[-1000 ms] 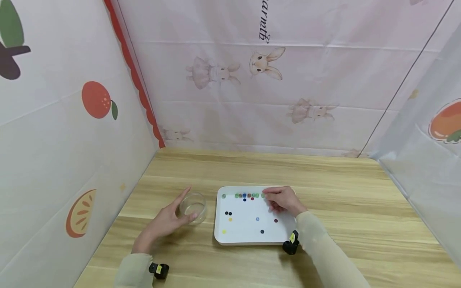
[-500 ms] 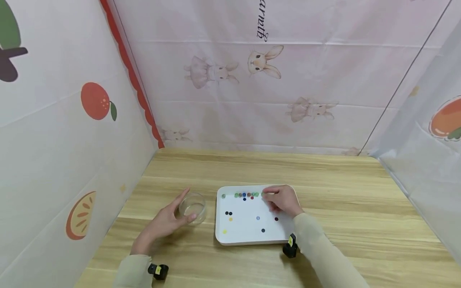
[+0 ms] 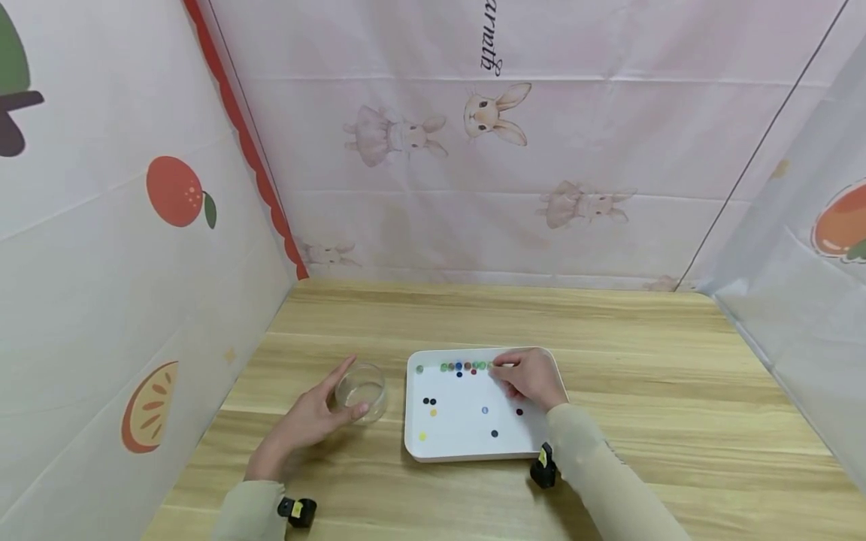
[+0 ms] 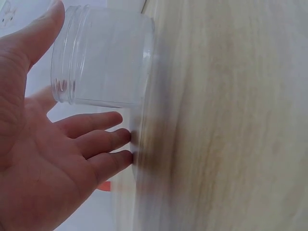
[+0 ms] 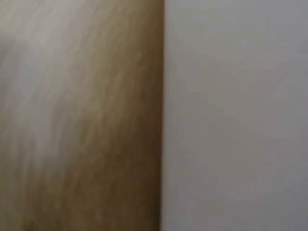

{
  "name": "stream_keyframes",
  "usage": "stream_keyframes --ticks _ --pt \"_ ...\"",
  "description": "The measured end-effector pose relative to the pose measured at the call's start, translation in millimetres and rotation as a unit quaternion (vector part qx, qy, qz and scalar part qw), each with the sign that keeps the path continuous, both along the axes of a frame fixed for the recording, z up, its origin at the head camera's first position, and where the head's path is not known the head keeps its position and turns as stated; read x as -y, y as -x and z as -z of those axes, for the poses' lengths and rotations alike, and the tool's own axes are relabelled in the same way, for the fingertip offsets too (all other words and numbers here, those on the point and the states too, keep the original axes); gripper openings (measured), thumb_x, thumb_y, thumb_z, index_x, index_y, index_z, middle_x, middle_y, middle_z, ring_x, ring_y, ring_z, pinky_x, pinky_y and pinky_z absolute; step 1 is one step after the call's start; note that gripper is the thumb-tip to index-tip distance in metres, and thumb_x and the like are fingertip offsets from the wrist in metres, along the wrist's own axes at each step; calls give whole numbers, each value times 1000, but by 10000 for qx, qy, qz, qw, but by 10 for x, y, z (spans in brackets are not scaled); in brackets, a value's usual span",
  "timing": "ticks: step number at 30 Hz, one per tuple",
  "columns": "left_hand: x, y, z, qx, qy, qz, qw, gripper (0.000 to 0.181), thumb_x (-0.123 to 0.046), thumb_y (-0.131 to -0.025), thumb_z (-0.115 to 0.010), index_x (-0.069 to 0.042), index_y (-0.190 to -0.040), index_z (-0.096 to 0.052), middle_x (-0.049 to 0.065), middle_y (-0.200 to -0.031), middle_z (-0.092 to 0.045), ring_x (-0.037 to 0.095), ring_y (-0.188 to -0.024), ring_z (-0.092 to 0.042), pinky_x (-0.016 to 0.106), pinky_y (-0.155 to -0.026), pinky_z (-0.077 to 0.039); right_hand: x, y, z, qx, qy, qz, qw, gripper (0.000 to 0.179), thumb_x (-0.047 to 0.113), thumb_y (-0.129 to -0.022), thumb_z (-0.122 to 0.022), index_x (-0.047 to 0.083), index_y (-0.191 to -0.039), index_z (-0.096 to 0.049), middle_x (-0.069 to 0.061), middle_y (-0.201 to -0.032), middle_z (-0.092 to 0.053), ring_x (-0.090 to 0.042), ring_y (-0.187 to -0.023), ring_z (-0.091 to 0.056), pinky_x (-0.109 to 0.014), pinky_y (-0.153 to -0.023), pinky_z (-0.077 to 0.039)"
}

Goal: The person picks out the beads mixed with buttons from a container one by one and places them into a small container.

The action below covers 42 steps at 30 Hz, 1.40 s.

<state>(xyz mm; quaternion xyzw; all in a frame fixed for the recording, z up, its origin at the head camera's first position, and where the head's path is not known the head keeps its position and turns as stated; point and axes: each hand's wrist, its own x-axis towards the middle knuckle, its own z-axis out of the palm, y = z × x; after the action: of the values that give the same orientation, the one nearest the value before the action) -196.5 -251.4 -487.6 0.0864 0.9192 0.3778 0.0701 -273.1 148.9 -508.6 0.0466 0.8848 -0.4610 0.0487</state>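
Observation:
In the head view, my left hand (image 3: 307,421) is beside a clear jar (image 3: 361,392) that stands upright on the table. Its thumb and index finger span the jar's two sides; in the left wrist view the other fingers (image 4: 103,142) are loosely extended, off the jar. My right hand (image 3: 534,378) is over the far right part of a white tray (image 3: 449,448), thumb and forefinger together at a greenish marble (image 3: 490,366). That marble sits at the right end of a row of green, reddish and blue marbles (image 3: 467,367) along the tray's far side.
Several small dark, yellow, red and blue round pieces lie spread in the tray, among them a yellow one (image 3: 422,436) and a dark one (image 3: 495,433). A lone green marble (image 3: 419,369) sits at far left. Printed cloth walls (image 3: 406,225) enclose the wooden table (image 3: 643,361).
My right hand has shifted slightly left, and the marble at its fingertips has come nearer to the row. My left hand and the jar stay about the same.

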Motion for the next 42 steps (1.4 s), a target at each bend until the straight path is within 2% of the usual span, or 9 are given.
stream_keyframes --ticks 4,12,18,27,31,37,42 --pt "10 -7 7 -40 -28 1 10000 96 -57 -95 -74 -33 -170 -18 27 -167 -36 55 -150 -38 74 -117 -35 29 -9 -16 25 -190 70 9998 9 28 -88 -87 24 -96 -85 0 -54 -65 -13 -43 -58 -25 -45 -46" --pt "37 -36 27 -76 47 -14 10000 97 -57 -95 -73 -32 -170 -18 30 -165 -37 57 -148 -40 74 -115 -38 113 -7 20 -9 -326 125 9994 18 32 -89 -85 20 -102 -86 3 -49 -60 -10 -39 -53 -24 -41 -39" --pt "54 -33 25 -59 -13 -23 10000 97 -57 -95 -73 -31 -170 -18 30 -165 -37 56 -148 -41 73 -116 -37 133 -12 20 -21 -395 110 9992 18 30 -91 -82 19 -104 -85 4 -51 -59 -9 -40 -53 -23 -41 -38" --pt "59 -53 77 -36 -86 -56 9999 97 -59 -95 -72 -35 -170 -16 30 -166 -35 57 -148 -39 76 -115 -34 111 -54 -46 15 87 12 10000 16 25 -94 -79 15 -105 -85 -2 -64 -69 -11 -48 -57 -23 -46 -45" --pt "59 -63 72 -58 -124 -40 9999 94 -57 -96 -71 -34 -170 -18 29 -166 -35 56 -149 -39 75 -116 -35 99 -52 -89 -39 244 20 9997 19 28 -94 -80 15 -106 -85 -4 -71 -73 -13 -52 -59 -24 -50 -48" --pt "53 -76 52 -29 -152 -7 9999 89 -56 -97 -71 -35 -169 -21 31 -165 -37 56 -149 -40 74 -115 -38 89 -52 -195 21 291 40 9996 28 39 -95 -78 20 -116 -82 -6 -83 -77 -16 -61 -63 -26 -58 -46" --pt "27 -68 59 15 -130 -15 9999 88 -59 -98 -68 -36 -168 -20 32 -164 -38 58 -148 -40 75 -114 -38 98 -60 -300 -59 585 15 9983 36 41 -97 -76 20 -126 -79 -10 -103 -79 -17 -70 -67 -27 -68 -52"
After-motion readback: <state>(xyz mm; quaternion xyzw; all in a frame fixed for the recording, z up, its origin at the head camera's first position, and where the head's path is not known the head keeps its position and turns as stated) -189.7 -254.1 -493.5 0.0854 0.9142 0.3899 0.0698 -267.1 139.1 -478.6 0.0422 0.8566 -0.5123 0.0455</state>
